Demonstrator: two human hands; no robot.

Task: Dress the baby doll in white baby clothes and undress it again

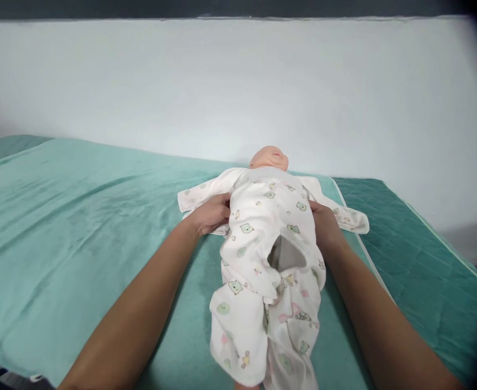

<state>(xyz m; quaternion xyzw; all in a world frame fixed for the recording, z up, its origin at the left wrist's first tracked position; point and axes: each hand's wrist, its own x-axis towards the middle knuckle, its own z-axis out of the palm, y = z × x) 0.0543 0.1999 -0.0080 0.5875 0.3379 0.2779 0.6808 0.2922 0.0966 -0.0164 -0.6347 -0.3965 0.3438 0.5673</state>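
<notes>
- Head view: doll (268, 158) on its back at dial centre, head toward 12, on teal sheet (79, 227);
- left hand (212, 214) at 9, right hand (324, 226) at 3 — flanking the torso; fingers partly hidden, cannot tell whether they grip the printed clothes (269, 216);
- risk: uneven tugging could twist the cloth or roll the doll.

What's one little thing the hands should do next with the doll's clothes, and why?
Maybe gently smooth the patterned trousers with both hands. The left hand and right hand are at the two sides of the doll, against the cloth, and the trouser legs look creased and bunched, so smoothing could help them lie neatly.
</notes>
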